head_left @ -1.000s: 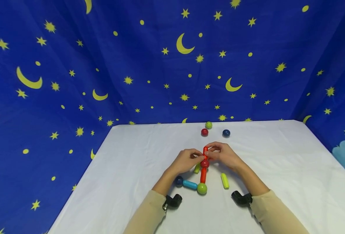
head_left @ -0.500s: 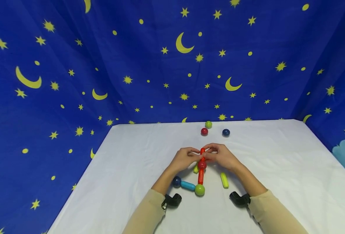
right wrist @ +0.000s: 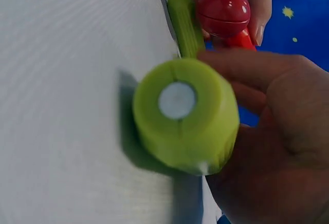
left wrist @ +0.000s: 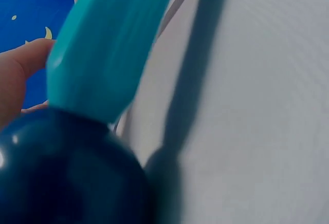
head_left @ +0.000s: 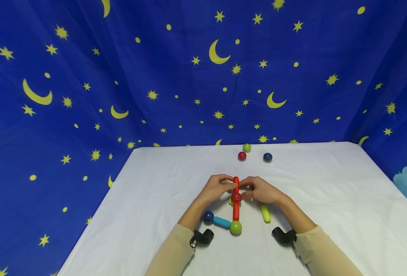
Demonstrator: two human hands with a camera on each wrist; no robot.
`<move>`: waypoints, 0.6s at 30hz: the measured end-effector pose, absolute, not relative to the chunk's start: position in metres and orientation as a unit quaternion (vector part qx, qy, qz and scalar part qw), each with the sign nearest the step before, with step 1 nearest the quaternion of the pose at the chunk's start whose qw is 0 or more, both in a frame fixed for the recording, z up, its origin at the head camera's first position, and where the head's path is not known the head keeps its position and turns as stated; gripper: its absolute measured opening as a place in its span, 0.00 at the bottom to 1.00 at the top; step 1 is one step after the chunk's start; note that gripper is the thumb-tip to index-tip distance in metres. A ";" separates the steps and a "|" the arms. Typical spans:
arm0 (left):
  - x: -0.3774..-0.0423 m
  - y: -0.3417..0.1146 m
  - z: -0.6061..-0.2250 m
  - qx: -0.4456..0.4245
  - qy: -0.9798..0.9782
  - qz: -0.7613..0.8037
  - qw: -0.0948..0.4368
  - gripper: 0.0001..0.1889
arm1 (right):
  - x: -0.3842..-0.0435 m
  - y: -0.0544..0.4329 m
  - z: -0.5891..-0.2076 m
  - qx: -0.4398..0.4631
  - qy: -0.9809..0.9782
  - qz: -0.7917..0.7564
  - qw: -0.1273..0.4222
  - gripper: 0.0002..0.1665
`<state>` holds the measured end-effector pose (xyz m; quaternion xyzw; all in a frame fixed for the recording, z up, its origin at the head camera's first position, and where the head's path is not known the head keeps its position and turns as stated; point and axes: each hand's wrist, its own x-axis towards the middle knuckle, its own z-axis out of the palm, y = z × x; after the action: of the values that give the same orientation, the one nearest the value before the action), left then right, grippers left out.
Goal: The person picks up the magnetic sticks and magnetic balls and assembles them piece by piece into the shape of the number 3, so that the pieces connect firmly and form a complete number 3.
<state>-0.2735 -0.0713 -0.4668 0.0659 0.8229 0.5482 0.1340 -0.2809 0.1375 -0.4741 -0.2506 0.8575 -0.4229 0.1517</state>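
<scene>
My left hand (head_left: 218,188) pinches the upper red rod (head_left: 236,180) of a toy structure of rods and balls. Under that rod sits a red ball (head_left: 236,197), then a lower red rod (head_left: 236,211) that leads down to a green ball (head_left: 236,227). From there a light-blue rod (head_left: 221,222) runs left to a dark-blue ball (head_left: 208,217), large in the left wrist view. My right hand (head_left: 263,190) has its fingers loosely bent, fingertips right at the upper rod and thumb tip beside the red ball. Behind the structure a green rod (right wrist: 185,23) is partly hidden in the head view.
A yellow-green rod (head_left: 266,214) with a metal disc in its end lies near my right wrist. Farther back on the white-covered table (head_left: 168,168) are loose balls: red (head_left: 242,156), green (head_left: 246,148) and dark blue (head_left: 267,157). A star-patterned cloth hangs behind.
The structure has shifted slightly left and nearer. My right thumb has come away from the upper red rod and dropped beside the red ball; my left hand keeps its pinch.
</scene>
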 end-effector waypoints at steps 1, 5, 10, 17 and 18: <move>-0.273 -0.073 -0.467 0.067 0.822 0.550 0.134 0.19 | -0.280 0.137 -0.474 -0.268 0.859 -0.410 0.148 0.21; -0.274 -0.076 -0.468 0.076 0.818 0.553 0.138 0.19 | -0.279 0.134 -0.476 -0.301 0.863 -0.385 0.126 0.22; -0.273 -0.076 -0.470 0.076 0.820 0.548 0.145 0.19 | -0.281 0.138 -0.474 -0.285 0.877 -0.368 0.114 0.14; -0.272 -0.076 -0.469 0.070 0.829 0.535 0.151 0.19 | -0.287 0.158 -0.468 -0.228 0.904 -0.344 0.110 0.12; -0.272 -0.076 -0.469 0.070 0.828 0.535 0.151 0.19 | -0.287 0.161 -0.467 -0.220 0.906 -0.343 0.112 0.12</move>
<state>-0.2723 -0.0761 -0.4690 0.0702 0.8284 0.5348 0.1512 -0.2874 0.1606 -0.4669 -0.2203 0.9063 -0.3427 0.1123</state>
